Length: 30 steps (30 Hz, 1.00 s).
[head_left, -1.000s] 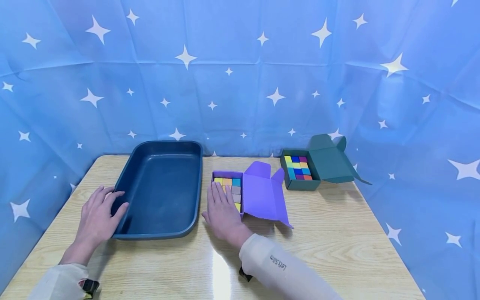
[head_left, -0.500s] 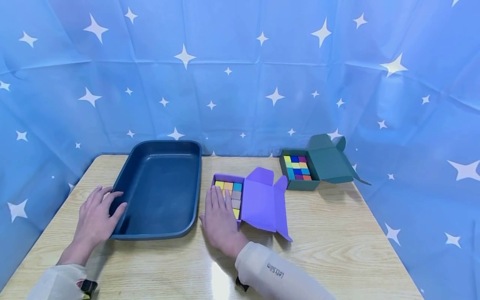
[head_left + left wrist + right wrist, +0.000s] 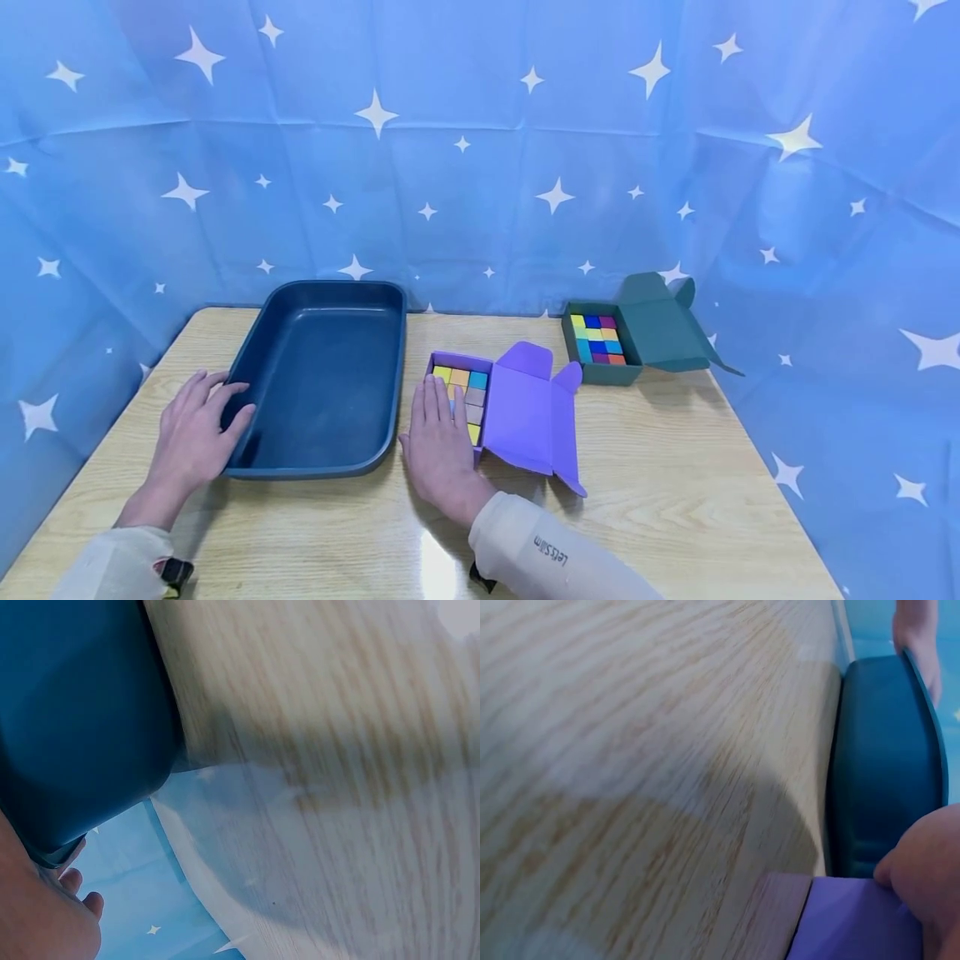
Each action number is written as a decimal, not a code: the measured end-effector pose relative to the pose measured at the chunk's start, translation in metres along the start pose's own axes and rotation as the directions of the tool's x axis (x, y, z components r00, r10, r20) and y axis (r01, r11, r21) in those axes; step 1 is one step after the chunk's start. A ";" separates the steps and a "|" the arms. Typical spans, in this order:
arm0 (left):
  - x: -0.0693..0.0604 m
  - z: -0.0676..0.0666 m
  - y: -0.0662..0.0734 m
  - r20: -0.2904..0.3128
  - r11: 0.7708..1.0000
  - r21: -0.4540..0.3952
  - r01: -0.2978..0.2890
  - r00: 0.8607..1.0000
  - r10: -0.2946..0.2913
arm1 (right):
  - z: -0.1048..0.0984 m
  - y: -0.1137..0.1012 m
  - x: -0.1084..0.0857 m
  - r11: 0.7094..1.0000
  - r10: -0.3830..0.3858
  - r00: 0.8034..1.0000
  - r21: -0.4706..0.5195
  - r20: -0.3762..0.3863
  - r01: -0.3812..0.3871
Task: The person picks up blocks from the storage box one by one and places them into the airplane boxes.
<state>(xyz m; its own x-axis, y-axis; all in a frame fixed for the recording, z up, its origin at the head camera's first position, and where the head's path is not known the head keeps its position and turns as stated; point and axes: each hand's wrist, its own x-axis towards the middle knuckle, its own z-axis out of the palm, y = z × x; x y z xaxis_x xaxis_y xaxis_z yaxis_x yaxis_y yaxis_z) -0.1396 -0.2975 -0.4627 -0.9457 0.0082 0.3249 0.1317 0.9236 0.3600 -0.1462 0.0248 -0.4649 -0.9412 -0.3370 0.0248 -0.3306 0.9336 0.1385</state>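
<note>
At the left rim of a dark blue rectangular tray point(image 3: 330, 392), my left hand point(image 3: 191, 429) grips the edge, its thumb over the inside and its other fingers bent on the outer side. In the left wrist view, bent fingertips point(image 3: 91, 903) show beyond the tray's corner point(image 3: 161, 769). My right hand point(image 3: 438, 450) lies with straight fingers along the left side of an open purple box point(image 3: 519, 417), covering part of the coloured cubes point(image 3: 475, 396) inside. The box's purple wall point(image 3: 855, 922) appears beside that hand in the right wrist view.
Behind and right of the purple box stands a dark green box point(image 3: 603, 375), its lid point(image 3: 660, 329) folded open to the right and several coloured cubes inside. A blue star-patterned curtain point(image 3: 480, 167) rises behind the wooden table point(image 3: 675, 467).
The purple box has slid a little toward me together with my right hand. My left hand, the tray and the green box have stayed in place.
</note>
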 end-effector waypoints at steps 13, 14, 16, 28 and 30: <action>0.001 -0.001 0.001 0.026 1.000 0.005 0.006 1.000 -0.006 | 0.005 0.011 -0.005 1.000 0.024 1.000 0.001 0.010 -0.024; 0.001 -0.001 0.001 0.028 1.000 0.004 0.007 1.000 -0.007 | 0.005 0.012 -0.005 1.000 0.025 1.000 -0.001 0.010 -0.025; 0.001 -0.001 0.001 0.027 1.000 0.004 0.008 1.000 -0.008 | 0.006 0.015 -0.006 1.000 0.028 1.000 0.005 0.013 -0.028; 0.001 -0.001 0.001 0.031 1.000 0.006 0.010 0.999 -0.010 | 0.008 0.043 -0.014 0.998 0.037 0.999 0.047 0.026 -0.038; 0.001 -0.002 0.001 0.031 1.000 0.007 0.010 0.999 -0.010 | 0.010 0.049 -0.015 0.998 0.034 0.999 0.053 0.016 -0.035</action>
<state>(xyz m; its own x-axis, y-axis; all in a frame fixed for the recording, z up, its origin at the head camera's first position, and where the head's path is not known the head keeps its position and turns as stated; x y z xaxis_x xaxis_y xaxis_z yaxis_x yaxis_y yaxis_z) -0.1399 -0.2976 -0.4606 -0.9557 0.0107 0.2940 0.1202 0.9264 0.3569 -0.1486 0.0771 -0.4680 -0.9529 -0.3031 0.0141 -0.3009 0.9498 0.0853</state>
